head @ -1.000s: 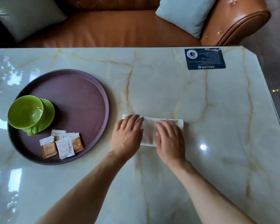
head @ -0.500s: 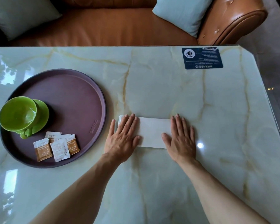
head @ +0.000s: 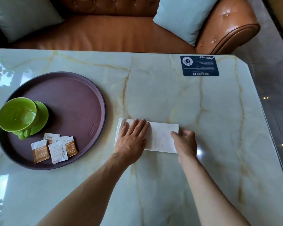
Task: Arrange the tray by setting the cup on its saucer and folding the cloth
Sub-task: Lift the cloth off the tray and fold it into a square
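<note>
The cloth [head: 160, 137], a white rectangle folded flat, is laid on the marble table [head: 153, 185] just right of centre, its long side running from 9 to 3 o'clock. Its left half is pressed down by the left hand [head: 131, 139], which is spread open and flat with the fingers pointing toward 12 o'clock; nothing is gripped by it. The right end of the cloth is met by the right hand [head: 185, 142], whose fingers are curled at the short edge with the thumb lying on top of the fabric; whether the edge is actually pinched cannot be told. At 9 o'clock from the cloth, near but apart from it, a round maroon tray [head: 82, 98] is seen. On the near part of the tray a small heap of overlapping sachets [head: 55, 148] is laid, brown and white ones. Beyond them, at the tray's left side, the green cup [head: 17, 114] is set on its green saucer [head: 41, 118], leaning to the left, handle toward 6 o'clock. Farther off, toward 1 o'clock, a dark blue card [head: 199, 66] is placed flat near the table's far edge. Behind the table a tan leather sofa [head: 104, 33] with pale cushions [head: 183, 18] is visible.
</note>
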